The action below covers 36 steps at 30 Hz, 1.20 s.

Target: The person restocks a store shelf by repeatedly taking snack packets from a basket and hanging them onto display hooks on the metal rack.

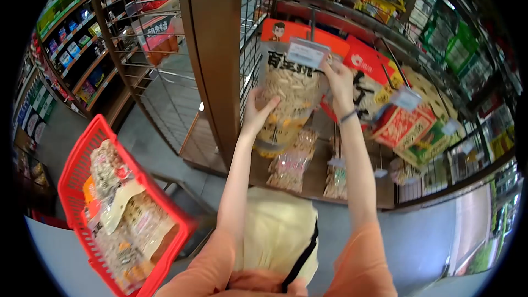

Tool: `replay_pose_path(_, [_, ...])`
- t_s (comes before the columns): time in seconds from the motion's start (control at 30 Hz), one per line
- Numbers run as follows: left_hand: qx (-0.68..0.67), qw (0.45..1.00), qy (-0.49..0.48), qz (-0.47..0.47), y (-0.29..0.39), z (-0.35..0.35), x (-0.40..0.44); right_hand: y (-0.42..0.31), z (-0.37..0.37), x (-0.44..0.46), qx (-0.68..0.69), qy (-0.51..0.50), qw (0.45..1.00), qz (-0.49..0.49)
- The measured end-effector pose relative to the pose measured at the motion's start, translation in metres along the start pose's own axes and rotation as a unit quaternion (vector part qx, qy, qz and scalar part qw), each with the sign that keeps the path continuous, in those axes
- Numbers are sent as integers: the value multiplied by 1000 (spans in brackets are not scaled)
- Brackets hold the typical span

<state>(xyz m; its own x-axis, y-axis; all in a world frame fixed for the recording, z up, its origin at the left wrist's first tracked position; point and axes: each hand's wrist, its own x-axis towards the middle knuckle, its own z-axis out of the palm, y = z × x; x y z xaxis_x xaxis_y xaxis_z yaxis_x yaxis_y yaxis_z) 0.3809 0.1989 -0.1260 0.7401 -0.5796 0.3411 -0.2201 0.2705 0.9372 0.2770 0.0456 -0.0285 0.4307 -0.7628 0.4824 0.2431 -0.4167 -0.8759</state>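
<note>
A clear bag of pale snacks with a red top (291, 85) hangs on the rack in front of me. My left hand (257, 111) lies against the bag's left side, its thumb apart from the fingers. Up at the bag's top right, my right hand (336, 74) has its fingers bent together beside a price tag (307, 53); what they pinch is too small to make out. To the right hang another red-topped bag (369, 85) and a red and green package (412, 132).
At the lower left stands a red basket (184, 225) with several snack bags. A brown post (212, 66) rises left of the rack. Small peanut-coloured bags (293, 164) sit on the lower shelf. Stocked shelves (77, 49) stand far left.
</note>
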Motion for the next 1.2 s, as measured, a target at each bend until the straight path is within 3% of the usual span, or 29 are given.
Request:
replay_pose_path(0.27, [-38,998,37,-35,-4,0,-2,5,17,-10,7,89,995,-33])
replay_pose_path(0.33, [-3,996,83,-21,-2,5,-6,2,15,-11,11,63,998,-14])
replay_pose_path(0.4, [19,997,77,-19,-7,6,-9,-21,19,-13,59,60,994,76])
replay_pose_path(0.5, [-38,989,56,-134,38,6,-15,0,4,-5,16,-13,993,118])
replay_pose_path(0.53, [-25,985,45,-166,40,6,-17,25,-9,0,-2,-41,994,98])
replay_pose_path(0.57, [8,982,37,-183,42,7,-21,5,-2,0,36,-2,972,233])
replay_pose_path(0.6, [39,978,33,-204,43,11,-27,12,-6,-1,52,-31,977,203])
replay_pose_path(0.63, [93,961,52,-255,47,20,-41,-15,-3,-4,76,-57,959,269])
replay_pose_path(0.67, [147,943,68,-291,53,30,-51,-13,-5,-4,80,-68,956,275])
replay_pose_path(0.73, [278,931,103,-211,67,54,-85,21,-26,-5,96,-80,957,261])
replay_pose_path(0.77, [278,934,104,-200,89,61,-100,0,-19,-9,115,-65,936,325])
replay_pose_path(0.8, [277,936,102,-192,113,69,-118,-18,-20,-16,148,-98,926,332])
replay_pose_path(0.87, [195,945,86,-249,155,83,-157,-8,-40,-37,85,-124,944,293])
replay_pose_path(0.93, [151,938,18,-312,190,86,-193,16,-58,-64,-59,-159,965,200])
replay_pose_path(0.97, [145,939,-16,-311,203,87,-212,25,-79,-87,-61,-163,965,196])
replay_pose_path(1.0, [139,939,-51,-311,211,84,-231,30,-104,-115,95,-172,907,373])
replay_pose_path(1.07, [30,918,-120,-377,219,72,-268,-58,-118,-147,-44,-435,793,424])
replay_pose_path(1.1, [-20,906,-104,-411,220,66,-285,-39,-145,-193,-8,-449,782,432])
replay_pose_path(1.13, [-70,889,-88,-443,219,60,-302,-99,-147,-211,21,-400,759,514])
replay_pose_path(1.2, [-22,932,-45,-358,220,36,-326,-169,-168,-238,-29,-499,661,560])
